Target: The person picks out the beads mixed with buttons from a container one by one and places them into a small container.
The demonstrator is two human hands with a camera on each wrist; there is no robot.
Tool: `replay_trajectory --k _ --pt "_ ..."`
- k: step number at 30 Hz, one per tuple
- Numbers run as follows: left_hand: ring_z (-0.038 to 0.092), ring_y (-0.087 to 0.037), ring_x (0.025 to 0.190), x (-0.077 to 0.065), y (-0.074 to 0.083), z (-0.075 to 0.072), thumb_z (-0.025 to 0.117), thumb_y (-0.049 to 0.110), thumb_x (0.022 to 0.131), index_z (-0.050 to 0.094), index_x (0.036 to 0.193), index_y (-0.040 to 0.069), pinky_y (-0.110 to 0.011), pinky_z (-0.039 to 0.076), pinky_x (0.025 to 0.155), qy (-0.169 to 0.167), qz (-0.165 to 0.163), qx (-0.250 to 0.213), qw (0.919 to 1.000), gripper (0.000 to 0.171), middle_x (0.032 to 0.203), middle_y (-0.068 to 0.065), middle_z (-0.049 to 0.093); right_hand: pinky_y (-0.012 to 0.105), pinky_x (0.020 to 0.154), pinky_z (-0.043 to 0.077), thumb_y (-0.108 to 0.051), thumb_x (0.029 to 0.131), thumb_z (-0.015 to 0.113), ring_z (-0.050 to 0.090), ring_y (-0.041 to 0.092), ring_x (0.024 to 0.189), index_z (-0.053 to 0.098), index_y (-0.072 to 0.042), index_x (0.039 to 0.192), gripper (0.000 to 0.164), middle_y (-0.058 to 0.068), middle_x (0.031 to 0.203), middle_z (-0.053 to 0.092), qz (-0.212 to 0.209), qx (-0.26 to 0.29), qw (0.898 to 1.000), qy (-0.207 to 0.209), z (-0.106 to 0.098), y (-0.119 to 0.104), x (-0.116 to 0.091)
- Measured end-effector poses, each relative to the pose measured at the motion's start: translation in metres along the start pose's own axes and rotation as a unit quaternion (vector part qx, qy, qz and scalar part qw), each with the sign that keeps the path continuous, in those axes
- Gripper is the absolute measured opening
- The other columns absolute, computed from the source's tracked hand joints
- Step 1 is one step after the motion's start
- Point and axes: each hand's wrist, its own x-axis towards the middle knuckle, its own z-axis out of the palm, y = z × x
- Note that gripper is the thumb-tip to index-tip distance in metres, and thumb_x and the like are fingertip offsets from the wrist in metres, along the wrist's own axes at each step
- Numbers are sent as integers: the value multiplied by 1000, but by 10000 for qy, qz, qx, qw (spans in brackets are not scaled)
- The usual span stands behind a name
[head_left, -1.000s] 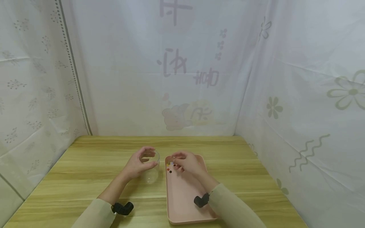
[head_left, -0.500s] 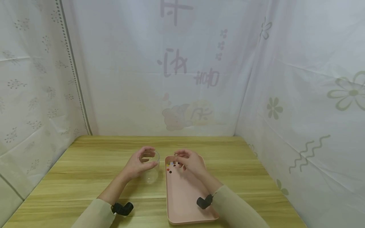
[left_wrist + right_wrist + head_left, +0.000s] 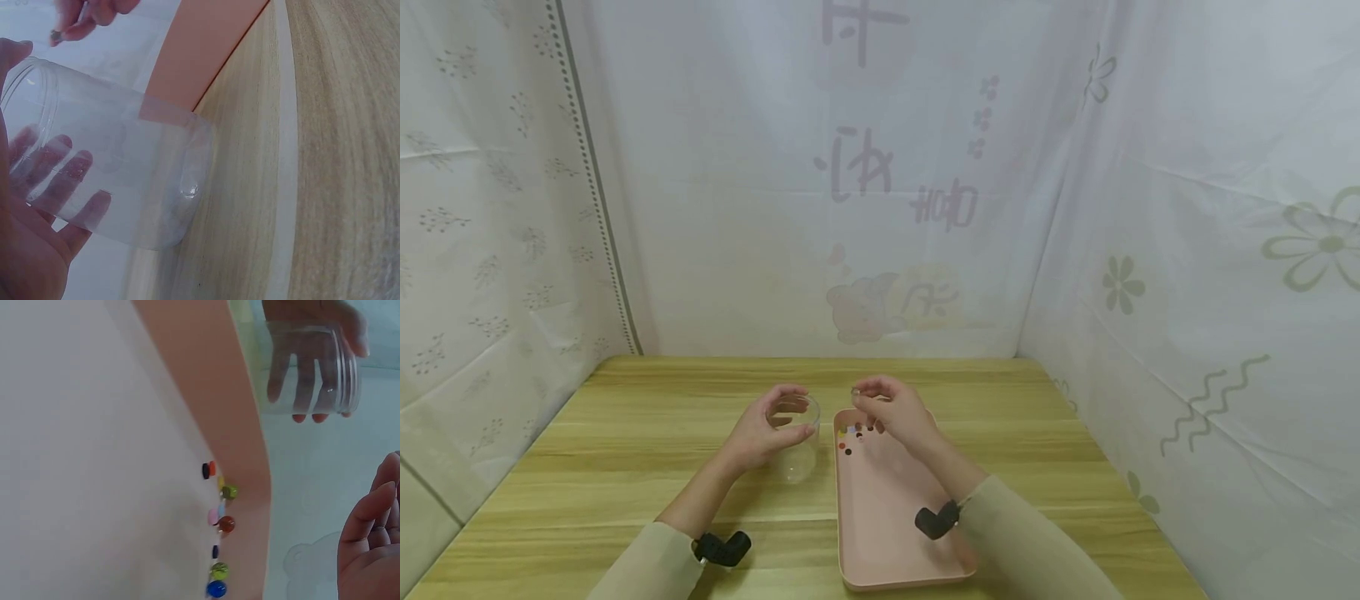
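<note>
My left hand (image 3: 769, 432) grips a clear plastic jar (image 3: 125, 156) near its rim, thumb on one side and fingers round the other. The jar stands upright on the table, left of a pink tray (image 3: 895, 525). Above the tray's far left corner, my right hand (image 3: 898, 414) pinches a small greyish round piece (image 3: 56, 35) between thumb and fingertip. It is held level with the jar's mouth, a short way to the right of it; its exact kind is too small to tell. Inside the tray lie glass marbles, among them a blue marble (image 3: 216, 589) and a brown marble (image 3: 226, 524).
Small flat discs, such as a black disc (image 3: 205, 470) and an orange disc (image 3: 212, 467), lie with the marbles along the tray's far left end. Under everything is a wood-grain table (image 3: 662, 433). Pale printed curtains (image 3: 737, 208) enclose it at the back and sides.
My right hand has risen out of the tray's far left corner with the small greyish piece, its fingertips now higher. The left hand and jar have stayed put.
</note>
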Motion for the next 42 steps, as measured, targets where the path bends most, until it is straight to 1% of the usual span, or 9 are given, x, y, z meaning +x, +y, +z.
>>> replay_trajectory --k 4,7,13,19,27,33,37,38,42 --pt "64 -44 137 0 -1 0 84 21 96 58 147 12 -69 48 117 -34 -8 -39 10000 58 143 -18 69 26 63 52 -25 103 78 63 25 75 74 -15 132 30 2 109 71 -74 22 9999 -127 4 -13 1" --pt "64 -43 137 0 0 -1 85 21 95 59 147 12 -69 48 117 -62 -41 -77 9999 58 143 -18 69 27 61 51 -22 103 77 63 26 73 74 -13 131 29 1 107 70 -155 97 9996 -225 9 -22 2" --pt "64 -44 138 0 0 -3 86 21 94 58 148 9 -67 49 117 -99 -61 -49 9999 62 144 -20 68 26 60 52 -18 104 76 62 18 70 72 -7 132 30 -1 105 69 -223 262 9984 -441 20 -35 3" --pt "62 -46 140 2 1 -3 87 21 92 57 149 9 -70 47 119 -163 -73 -97 9998 65 148 -26 64 25 54 49 -19 104 77 64 15 68 72 -7 132 31 2 109 72 -256 227 9978 -566 27 -45 3" --pt "63 -45 139 1 0 -4 90 20 90 55 149 6 -67 48 119 -201 -113 -70 9997 70 146 -24 66 24 53 46 -19 102 78 60 12 65 73 -9 131 31 -2 106 71 -312 239 9971 -651 33 -50 6" --pt "61 -47 140 0 0 -4 90 21 90 54 150 6 -66 48 120 -236 -175 -110 9995 72 147 -21 66 25 56 49 -21 103 78 62 13 69 73 -10 131 30 3 109 72 -329 114 9965 -763 38 -49 8" --pt "61 -46 140 0 0 -3 91 22 90 55 149 10 -66 48 119 -234 -173 -105 9995 70 147 -22 65 26 60 52 -21 104 76 65 17 72 71 -5 133 34 8 115 72 -381 -13 9953 -892 42 -50 7" --pt "61 -48 140 -1 0 -3 91 22 90 55 149 10 -66 49 118 -238 -191 -129 9995 69 146 -23 65 26 59 52 -21 104 76 66 24 72 71 -5 133 34 8 115 72 -387 -43 9949 -930 43 -51 7" --pt "58 -54 141 -2 1 -4 91 23 90 55 149 10 -68 51 116 -250 -262 -169 9992 70 145 -22 65 24 56 49 -21 104 75 68 24 72 71 -4 133 34 7 113 72 -406 -133 9934 -1067 47 -51 5"
